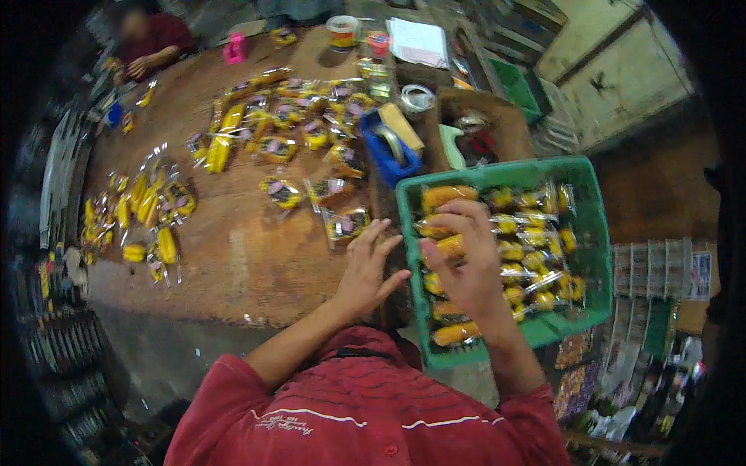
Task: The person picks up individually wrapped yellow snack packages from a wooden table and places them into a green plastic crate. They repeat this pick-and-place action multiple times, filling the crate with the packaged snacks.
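My left hand (365,264) rests with spread fingers on the wooden table (202,295), beside the green plastic crate (600,256) and just below a clear-wrapped packet (347,225) with a dark label. Inside that crate are several rows of wrapped yellow and orange pieces (536,241). My right hand (466,264) is over the crate's left part, fingers bent and thumb apart, close to orange wrapped pieces (451,332); whether it touches them I cannot tell.
Several wrapped yellow packets (280,147) spread across the table. A blue tape dispenser (373,136), cardboard box (505,124), tape roll (417,99) and papers (416,43) lie beyond. A person in dark red (159,39) is at the far left. Shelving (649,272) stands right.
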The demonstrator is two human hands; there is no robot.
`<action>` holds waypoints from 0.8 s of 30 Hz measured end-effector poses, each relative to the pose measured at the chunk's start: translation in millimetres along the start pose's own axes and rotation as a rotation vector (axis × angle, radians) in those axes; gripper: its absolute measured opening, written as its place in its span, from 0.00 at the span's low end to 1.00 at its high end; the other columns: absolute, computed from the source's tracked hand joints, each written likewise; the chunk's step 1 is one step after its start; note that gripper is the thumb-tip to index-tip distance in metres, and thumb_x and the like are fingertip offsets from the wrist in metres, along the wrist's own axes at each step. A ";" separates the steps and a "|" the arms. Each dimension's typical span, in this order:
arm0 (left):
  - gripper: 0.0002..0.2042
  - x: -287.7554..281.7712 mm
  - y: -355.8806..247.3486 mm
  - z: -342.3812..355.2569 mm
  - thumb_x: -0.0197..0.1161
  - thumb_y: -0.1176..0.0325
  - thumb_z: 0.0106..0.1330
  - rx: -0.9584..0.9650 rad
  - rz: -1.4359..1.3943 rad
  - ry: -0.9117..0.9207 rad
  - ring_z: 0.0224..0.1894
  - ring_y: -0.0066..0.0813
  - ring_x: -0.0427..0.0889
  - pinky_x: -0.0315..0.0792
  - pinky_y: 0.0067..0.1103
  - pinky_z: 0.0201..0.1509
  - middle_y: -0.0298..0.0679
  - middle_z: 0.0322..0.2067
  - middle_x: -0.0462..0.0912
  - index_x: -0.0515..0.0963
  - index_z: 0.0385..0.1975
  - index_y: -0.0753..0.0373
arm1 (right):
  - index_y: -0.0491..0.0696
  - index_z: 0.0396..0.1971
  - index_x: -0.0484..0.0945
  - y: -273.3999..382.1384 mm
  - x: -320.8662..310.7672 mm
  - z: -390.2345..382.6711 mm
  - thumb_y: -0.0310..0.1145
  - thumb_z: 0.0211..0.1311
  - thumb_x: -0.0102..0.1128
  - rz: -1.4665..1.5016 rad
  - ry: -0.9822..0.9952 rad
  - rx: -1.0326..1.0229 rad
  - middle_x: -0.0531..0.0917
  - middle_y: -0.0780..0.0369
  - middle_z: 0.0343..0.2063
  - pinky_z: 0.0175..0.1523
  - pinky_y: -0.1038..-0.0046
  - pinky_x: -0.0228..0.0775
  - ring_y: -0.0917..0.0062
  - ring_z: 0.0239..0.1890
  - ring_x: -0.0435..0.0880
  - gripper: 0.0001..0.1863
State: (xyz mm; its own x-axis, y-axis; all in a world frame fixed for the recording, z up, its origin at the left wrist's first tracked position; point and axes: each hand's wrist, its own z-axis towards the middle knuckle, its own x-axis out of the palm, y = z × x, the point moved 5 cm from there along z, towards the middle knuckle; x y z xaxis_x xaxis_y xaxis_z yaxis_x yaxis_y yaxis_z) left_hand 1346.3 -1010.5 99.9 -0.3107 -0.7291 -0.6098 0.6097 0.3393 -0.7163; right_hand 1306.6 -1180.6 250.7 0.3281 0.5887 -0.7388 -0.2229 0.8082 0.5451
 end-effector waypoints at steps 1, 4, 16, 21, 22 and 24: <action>0.33 -17.2 25.1 -5.6 0.70 0.54 0.69 -0.052 0.017 -0.050 0.77 0.60 0.59 0.56 0.48 0.77 0.52 0.74 0.61 0.69 0.70 0.58 | 0.46 0.48 0.81 8.0 29.6 10.2 0.41 0.64 0.73 -0.023 0.137 0.039 0.79 0.52 0.52 0.60 0.59 0.74 0.56 0.56 0.80 0.19; 0.30 -77.6 125.0 -18.6 0.70 0.58 0.70 -0.319 0.139 -0.215 0.73 0.60 0.63 0.61 0.48 0.75 0.54 0.72 0.64 0.70 0.69 0.61 | 0.42 0.55 0.80 18.7 145.1 24.6 0.47 0.67 0.70 0.041 0.398 0.119 0.78 0.50 0.57 0.65 0.56 0.71 0.52 0.59 0.79 0.27; 0.31 -125.1 282.5 -14.6 0.61 0.45 0.74 -0.323 0.123 0.225 0.75 0.61 0.62 0.63 0.49 0.75 0.50 0.75 0.63 0.71 0.71 0.59 | 0.39 0.68 0.69 -7.4 290.7 23.2 0.48 0.67 0.72 0.010 0.415 0.411 0.66 0.44 0.70 0.77 0.50 0.57 0.44 0.73 0.64 0.39; 0.33 -193.0 345.5 15.3 0.60 0.43 0.75 -0.444 0.180 -0.073 0.74 0.60 0.64 0.62 0.48 0.75 0.56 0.73 0.63 0.70 0.71 0.61 | 0.40 0.64 0.72 -26.9 293.2 170.4 0.43 0.68 0.70 -0.115 0.150 0.303 0.69 0.45 0.66 0.73 0.53 0.62 0.47 0.68 0.69 0.31; 0.34 -217.0 363.1 26.8 0.60 0.43 0.75 -0.449 0.293 -0.188 0.74 0.59 0.64 0.62 0.48 0.74 0.57 0.73 0.63 0.69 0.72 0.61 | 0.41 0.64 0.73 -32.0 302.3 197.8 0.42 0.68 0.70 -0.109 0.175 0.290 0.70 0.45 0.65 0.73 0.53 0.62 0.47 0.68 0.69 0.31; 0.36 -269.3 404.5 51.2 0.66 0.43 0.71 -0.554 0.567 -0.339 0.76 0.60 0.61 0.59 0.52 0.76 0.52 0.75 0.63 0.68 0.74 0.54 | 0.43 0.63 0.73 -45.4 327.3 263.0 0.42 0.69 0.70 -0.138 0.164 0.214 0.70 0.45 0.65 0.73 0.54 0.62 0.49 0.69 0.69 0.29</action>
State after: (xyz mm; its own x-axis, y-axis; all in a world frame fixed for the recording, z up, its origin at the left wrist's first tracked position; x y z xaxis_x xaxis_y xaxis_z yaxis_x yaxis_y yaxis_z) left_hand 1714.0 -707.4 -8.3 0.2216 -0.4696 -0.8546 0.1355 0.8827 -0.4499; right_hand 1665.6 -1028.4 88.4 0.1848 0.4822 -0.8564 0.0180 0.8696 0.4935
